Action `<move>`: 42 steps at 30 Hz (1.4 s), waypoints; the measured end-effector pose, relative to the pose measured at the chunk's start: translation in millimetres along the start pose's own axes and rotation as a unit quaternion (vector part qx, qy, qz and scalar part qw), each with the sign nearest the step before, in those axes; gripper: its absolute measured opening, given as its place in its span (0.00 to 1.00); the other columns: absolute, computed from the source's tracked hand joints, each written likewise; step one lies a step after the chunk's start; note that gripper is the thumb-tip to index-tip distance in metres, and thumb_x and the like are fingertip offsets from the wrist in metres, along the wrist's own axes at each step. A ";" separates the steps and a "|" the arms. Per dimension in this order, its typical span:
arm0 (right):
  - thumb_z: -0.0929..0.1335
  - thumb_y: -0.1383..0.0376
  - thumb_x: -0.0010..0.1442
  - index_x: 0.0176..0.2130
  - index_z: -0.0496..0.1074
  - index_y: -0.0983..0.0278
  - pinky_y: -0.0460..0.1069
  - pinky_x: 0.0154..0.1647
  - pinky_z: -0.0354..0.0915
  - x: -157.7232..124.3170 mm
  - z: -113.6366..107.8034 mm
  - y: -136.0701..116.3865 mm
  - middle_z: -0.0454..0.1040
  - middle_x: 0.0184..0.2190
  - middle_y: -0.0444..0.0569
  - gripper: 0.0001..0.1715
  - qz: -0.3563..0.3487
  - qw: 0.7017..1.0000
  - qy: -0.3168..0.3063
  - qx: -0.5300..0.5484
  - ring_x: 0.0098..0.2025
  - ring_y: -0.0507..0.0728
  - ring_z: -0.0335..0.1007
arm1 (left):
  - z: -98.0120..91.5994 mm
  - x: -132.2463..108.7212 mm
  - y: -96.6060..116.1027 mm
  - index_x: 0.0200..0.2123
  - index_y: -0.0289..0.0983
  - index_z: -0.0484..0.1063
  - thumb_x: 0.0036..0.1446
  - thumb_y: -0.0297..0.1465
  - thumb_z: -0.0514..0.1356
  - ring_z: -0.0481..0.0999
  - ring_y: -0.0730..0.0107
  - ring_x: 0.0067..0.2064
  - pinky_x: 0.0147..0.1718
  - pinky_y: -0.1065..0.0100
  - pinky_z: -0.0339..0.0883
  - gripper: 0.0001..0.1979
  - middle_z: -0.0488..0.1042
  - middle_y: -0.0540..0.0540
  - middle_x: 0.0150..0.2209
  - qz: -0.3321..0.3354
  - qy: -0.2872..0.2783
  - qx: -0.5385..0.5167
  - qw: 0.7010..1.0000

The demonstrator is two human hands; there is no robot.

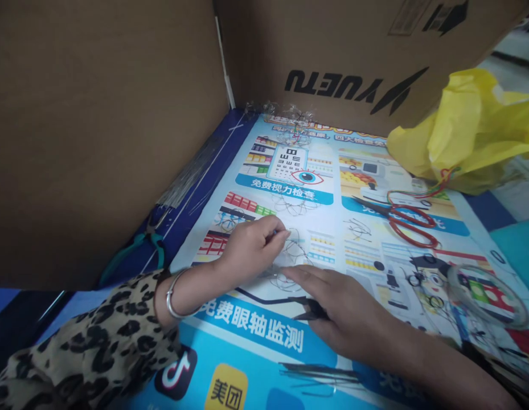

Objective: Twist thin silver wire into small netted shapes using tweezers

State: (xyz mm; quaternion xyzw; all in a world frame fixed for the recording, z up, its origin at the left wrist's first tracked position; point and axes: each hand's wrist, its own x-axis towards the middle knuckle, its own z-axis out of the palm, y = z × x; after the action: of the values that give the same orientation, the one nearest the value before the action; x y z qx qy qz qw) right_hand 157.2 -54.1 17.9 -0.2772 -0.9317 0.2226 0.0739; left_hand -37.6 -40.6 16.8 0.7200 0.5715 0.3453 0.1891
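My left hand [258, 245], a silver bangle on its wrist, is closed in a pinch over a bent thin-wire piece [296, 250]. From the right, my right hand [345, 307] reaches in, with its thumb and forefinger tips at the lower part of the same wire piece. A dark tool with two pointed tips [307, 308] sticks out from under my right palm; its handles are hidden. More wire shapes [294, 202] lie flat just beyond my hands. Several cut dark wires [319, 373] lie in front of my right hand.
Scissors with red handles [413, 225] lie at right, near a yellow plastic bag [469, 131] and a clear ring-shaped coil [488, 296]. Teal-handled pliers [148, 242] and straight wires [183, 182] lie at left. Cardboard walls [255, 62] enclose the printed poster's [268, 324] far and left sides.
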 end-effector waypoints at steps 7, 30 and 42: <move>0.61 0.73 0.46 0.44 0.69 0.63 0.49 0.37 0.62 6.2 2.2 0.1 0.71 0.36 0.49 0.24 0.026 0.996 -0.053 0.073 0.37 0.56 0.66 | 1.3 -1.1 1.1 0.28 0.36 0.68 0.56 0.30 0.55 0.66 0.76 0.25 0.25 0.74 0.58 0.07 0.68 0.53 0.22 -0.010 -0.034 -0.010 0.999; 0.60 0.70 0.45 0.54 0.64 0.71 0.56 0.39 0.68 1.4 10.5 -4.6 0.62 0.57 0.63 0.35 0.037 0.983 -0.001 -0.180 0.45 0.64 0.70 | 6.6 -4.7 -6.2 0.30 0.35 0.69 0.56 0.30 0.54 0.68 0.74 0.24 0.25 0.72 0.58 0.07 0.71 0.50 0.23 0.050 -0.009 0.063 0.997; 0.59 0.70 0.47 0.54 0.64 0.71 0.54 0.44 0.68 2.6 5.9 -3.6 0.66 0.55 0.59 0.34 0.015 0.987 -0.004 -0.161 0.48 0.62 0.69 | 5.8 -5.4 -3.9 0.29 0.36 0.69 0.56 0.29 0.55 0.68 0.75 0.24 0.25 0.72 0.59 0.06 0.71 0.51 0.23 0.060 0.005 0.040 0.997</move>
State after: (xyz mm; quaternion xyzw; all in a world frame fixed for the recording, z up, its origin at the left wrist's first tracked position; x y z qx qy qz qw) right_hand 151.7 -57.5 14.3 -0.2983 -0.9515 0.0718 0.0208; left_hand -36.8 -44.0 8.7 0.7584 0.5414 0.3366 0.1355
